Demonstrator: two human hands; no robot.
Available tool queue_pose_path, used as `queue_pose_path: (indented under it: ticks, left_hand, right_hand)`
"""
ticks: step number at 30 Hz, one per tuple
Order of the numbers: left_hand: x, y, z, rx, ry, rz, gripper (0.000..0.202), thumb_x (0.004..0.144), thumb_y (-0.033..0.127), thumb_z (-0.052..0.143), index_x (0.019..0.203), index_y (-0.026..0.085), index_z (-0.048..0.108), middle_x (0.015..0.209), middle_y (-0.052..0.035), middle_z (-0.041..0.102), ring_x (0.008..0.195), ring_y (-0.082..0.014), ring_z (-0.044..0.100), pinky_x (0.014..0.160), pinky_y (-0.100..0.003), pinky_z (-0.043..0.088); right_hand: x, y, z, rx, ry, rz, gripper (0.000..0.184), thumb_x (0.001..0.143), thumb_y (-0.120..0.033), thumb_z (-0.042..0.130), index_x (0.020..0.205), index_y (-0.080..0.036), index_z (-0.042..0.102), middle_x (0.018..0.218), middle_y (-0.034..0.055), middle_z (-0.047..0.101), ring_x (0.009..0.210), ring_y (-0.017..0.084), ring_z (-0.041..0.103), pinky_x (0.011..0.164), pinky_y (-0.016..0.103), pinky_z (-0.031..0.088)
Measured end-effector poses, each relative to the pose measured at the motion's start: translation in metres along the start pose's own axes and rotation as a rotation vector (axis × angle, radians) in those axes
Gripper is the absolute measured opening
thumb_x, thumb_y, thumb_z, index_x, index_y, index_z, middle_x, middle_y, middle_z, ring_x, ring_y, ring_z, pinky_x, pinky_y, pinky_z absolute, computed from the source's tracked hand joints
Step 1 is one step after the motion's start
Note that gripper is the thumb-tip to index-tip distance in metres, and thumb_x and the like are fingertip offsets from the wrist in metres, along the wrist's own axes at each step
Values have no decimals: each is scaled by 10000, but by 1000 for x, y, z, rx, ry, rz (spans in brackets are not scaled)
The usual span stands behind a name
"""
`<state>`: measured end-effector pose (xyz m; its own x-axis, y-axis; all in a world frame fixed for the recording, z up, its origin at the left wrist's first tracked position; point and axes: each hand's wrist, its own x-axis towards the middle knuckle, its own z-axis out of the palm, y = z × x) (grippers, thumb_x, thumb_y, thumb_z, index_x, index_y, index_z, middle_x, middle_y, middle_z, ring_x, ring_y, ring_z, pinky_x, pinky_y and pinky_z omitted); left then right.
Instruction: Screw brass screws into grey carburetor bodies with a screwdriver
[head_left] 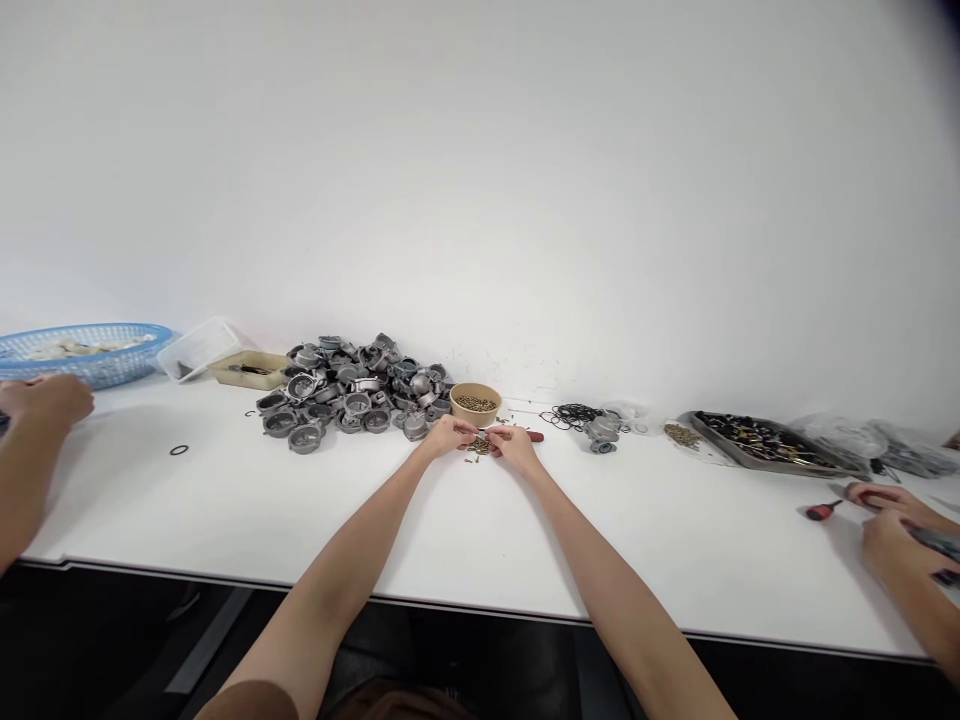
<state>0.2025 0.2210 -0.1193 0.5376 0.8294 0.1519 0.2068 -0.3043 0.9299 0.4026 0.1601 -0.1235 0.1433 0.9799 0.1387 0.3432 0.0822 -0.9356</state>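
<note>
The white table carries a pile of grey metal housings beside a tan bowl. Left hand and right hand meet, fingertips pinching small brass screws just before the bowl.

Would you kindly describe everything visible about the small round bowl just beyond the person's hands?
The bowl is small, round and tan, perhaps paper or plastic, standing upright on the white table near the wall. It is filled almost to the rim with tiny dark, brassy parts, too small to identify. The pile of grey metal castings sits at its left, close or touching. The left hand and right hand work just in front, apart from it.
</note>
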Motion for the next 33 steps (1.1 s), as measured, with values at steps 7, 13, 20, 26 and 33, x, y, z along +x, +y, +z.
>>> queue_pose_path:
  ticks: [7,13,20,26,33]
  left_hand:
    - [-12,15,-21,165,-48,102,330,771,376,766,1024,167,793,941,-76,759,773,-215,683,762,-319,553]
    - [-21,20,-35,476,-263,119,928,642,571,845,1462,291,513,1406,-88,582,1258,-306,561,1022,-354,476]
    - [-28,32,-21,747,-377,42,1114,609,676,813,1557,365,318,1635,-67,289,1503,-390,206,1194,-539,263]
    - [-24,28,-17,734,-332,57,1035,654,680,784,1538,340,365,1573,-73,398,1463,-358,303,1174,-462,315]
    - [-21,23,-25,549,-224,147,596,726,377,805,1299,301,660,1264,-54,664,1204,-282,579,1018,-325,455]
  right_hand:
    - [-14,-15,-9,-280,35,-109,231,844,-239,624,1001,-159,774,846,76,739,641,167,636,624,286,514]
    - [-31,-34,-16,-457,-5,-268,243,820,-281,628,963,-174,794,865,75,716,696,172,580,662,284,450]
    - [-43,-40,-7,-435,-218,-321,239,831,-367,653,906,-188,791,691,25,660,603,145,489,574,267,359]
    - [-45,-45,-5,-430,-220,-276,237,806,-390,693,876,-178,772,627,7,618,566,127,477,550,254,333]
    - [-46,-46,-26,-484,-345,-235,296,735,-467,772,791,-178,737,626,-2,594,565,125,462,527,246,318]
